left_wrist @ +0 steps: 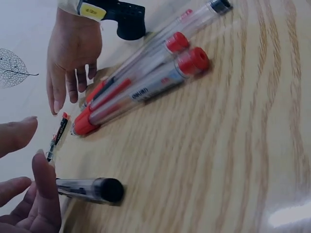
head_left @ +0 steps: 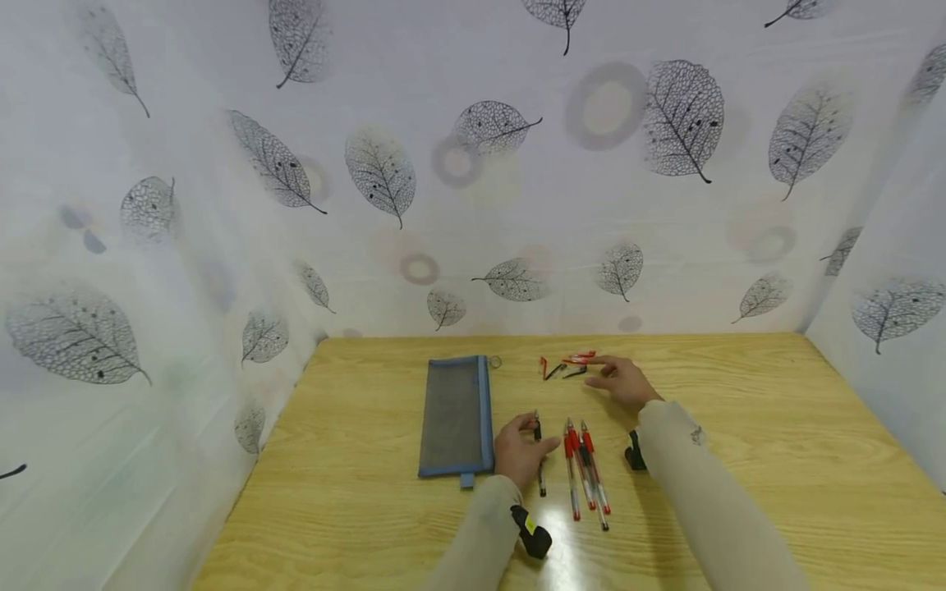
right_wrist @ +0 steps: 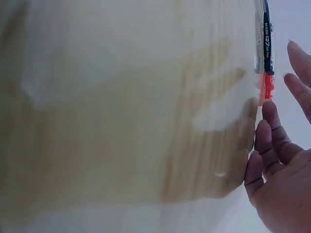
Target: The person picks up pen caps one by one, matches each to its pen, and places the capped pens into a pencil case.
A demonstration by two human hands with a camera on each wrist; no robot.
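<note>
My left hand [head_left: 517, 453] is over a clear-barrelled pen with a black grip [head_left: 543, 483], its thumb held out to the right. In the left wrist view the fingers stand apart beside that pen [left_wrist: 92, 188], which lies on the table. Toward the back, my right hand [head_left: 624, 384] reaches the small red and black pen caps [head_left: 580, 359] with its fingers extended. The right wrist view puts its fingertips right at a red cap [right_wrist: 268, 86], close to a black one [right_wrist: 267, 43]. Several uncapped red and black pens [head_left: 572, 486] lie side by side between the hands.
A grey mesh pouch [head_left: 452, 419] with blue edging and a zip lies left of my left hand, a small ring [head_left: 495, 361] at its top corner. The wooden table [head_left: 332, 509] meets a leaf-patterned cloth [head_left: 517, 205] at the back and sides.
</note>
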